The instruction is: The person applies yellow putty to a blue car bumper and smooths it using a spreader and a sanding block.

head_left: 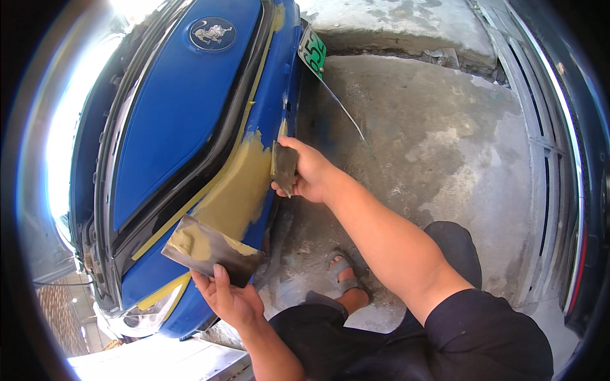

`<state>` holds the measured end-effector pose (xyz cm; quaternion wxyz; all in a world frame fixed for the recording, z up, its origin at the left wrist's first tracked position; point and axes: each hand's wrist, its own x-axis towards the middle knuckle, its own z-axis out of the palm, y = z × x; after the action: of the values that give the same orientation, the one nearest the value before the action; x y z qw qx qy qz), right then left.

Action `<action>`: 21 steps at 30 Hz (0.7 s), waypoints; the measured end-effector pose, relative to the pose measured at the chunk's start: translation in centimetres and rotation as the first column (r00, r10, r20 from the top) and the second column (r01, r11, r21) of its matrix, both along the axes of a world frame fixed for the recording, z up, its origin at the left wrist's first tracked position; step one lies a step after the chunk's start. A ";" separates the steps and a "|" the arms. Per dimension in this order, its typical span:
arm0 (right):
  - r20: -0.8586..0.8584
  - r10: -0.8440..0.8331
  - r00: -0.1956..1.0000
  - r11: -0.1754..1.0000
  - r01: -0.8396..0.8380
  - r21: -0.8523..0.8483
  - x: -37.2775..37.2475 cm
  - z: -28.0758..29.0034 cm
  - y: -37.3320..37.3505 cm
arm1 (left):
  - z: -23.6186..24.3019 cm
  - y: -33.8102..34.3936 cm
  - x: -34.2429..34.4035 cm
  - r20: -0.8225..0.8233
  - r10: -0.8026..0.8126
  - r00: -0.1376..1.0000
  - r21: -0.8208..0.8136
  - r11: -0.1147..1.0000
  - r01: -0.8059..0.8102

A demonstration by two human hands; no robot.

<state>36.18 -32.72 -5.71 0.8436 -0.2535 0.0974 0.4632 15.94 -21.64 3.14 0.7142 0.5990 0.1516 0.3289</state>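
Observation:
My left hand (232, 295) grips a dark rectangular metal plate (229, 260) with a lump of olive-tan paste on it, held low beside the blue vehicle's front. My right hand (302, 168) is closed on a small dark flat spreader (283, 162), at the edge of the blue bumper (267, 95), touching or very close to it. A wide smeared patch of the same paste (225, 193) covers the bumper just left of the spreader, with thinner yellowish strips along the black trim (225, 127). The bumper surface directly behind the spreader is hidden.
A blue panel (171, 108) with a round emblem fills the upper left. A green-and-white number plate (311, 54) hangs at the bumper's end, a thin rod beneath it. Stained concrete floor (432, 140), a raised step (406, 28), dark vehicle bodywork (588, 178) at right, and my sandaled foot (343, 279) below.

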 end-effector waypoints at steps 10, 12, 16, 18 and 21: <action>0.336 -0.065 0.939 0.964 0.147 -0.222 -3.6 2.6 2.8 | -0.4 0.8 0.2 0.025 0.006 1.000 0.028 1.000 -0.007; 0.215 -0.026 0.976 0.993 0.049 -0.104 -3.3 1.2 1.0 | -0.3 0.8 0.6 0.030 0.002 1.000 0.031 1.000 -0.003; 0.013 -0.004 1.000 0.997 0.003 0.083 -0.3 -1.3 -0.9 | -0.2 0.4 0.7 0.043 -0.011 0.999 0.008 1.000 0.010; 0.004 0.011 1.000 0.995 -0.011 0.095 0.6 -1.1 -0.8 | -0.3 0.6 0.5 0.045 -0.007 0.999 0.001 1.000 0.007; -0.004 -0.013 1.000 0.999 0.013 0.029 0.8 -0.1 0.2 | -0.3 0.9 0.2 0.045 0.000 0.999 -0.002 1.000 0.000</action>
<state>36.97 -32.54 -5.85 0.8501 -0.2395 0.0940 0.4594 16.17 -20.73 2.84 0.7181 0.5907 0.1359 0.3420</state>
